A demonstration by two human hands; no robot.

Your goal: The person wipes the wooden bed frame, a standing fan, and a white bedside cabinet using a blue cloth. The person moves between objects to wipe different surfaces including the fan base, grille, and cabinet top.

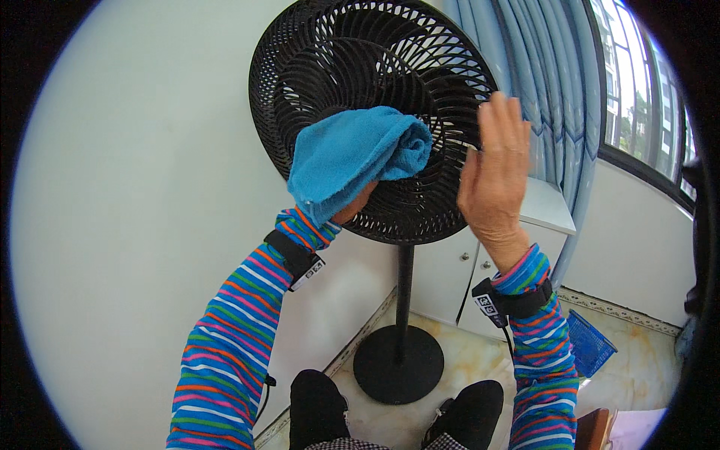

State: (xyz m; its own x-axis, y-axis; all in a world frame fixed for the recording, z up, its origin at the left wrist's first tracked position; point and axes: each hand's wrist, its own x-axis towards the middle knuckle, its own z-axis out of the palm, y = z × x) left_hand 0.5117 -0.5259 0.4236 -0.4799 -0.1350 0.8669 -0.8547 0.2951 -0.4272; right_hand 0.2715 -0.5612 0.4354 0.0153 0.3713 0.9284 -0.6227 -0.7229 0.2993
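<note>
A blue cloth (pixel 351 152) is draped over my left hand (pixel 355 205), which is in front of the grille of a black pedestal fan (pixel 349 73). The cloth hides most of that hand's fingers; its far end is bunched near the middle of the grille. My right hand (pixel 496 169) is raised at the right rim of the fan, fingers extended and holding nothing; whether it touches the rim is hard to tell. Below the grille the fan's black pole (pixel 404 287) runs down to a round black base (pixel 398 365) on the floor.
A white wall (pixel 140 169) stands at the left. Behind the fan is a white cabinet (pixel 439 281) with round knobs. Blue curtains (pixel 540 73) hang beside a barred window (pixel 641 90). A blue plastic basket (pixel 590 343) sits on the floor at the right, and a brown wooden edge (pixel 592 430) shows below it.
</note>
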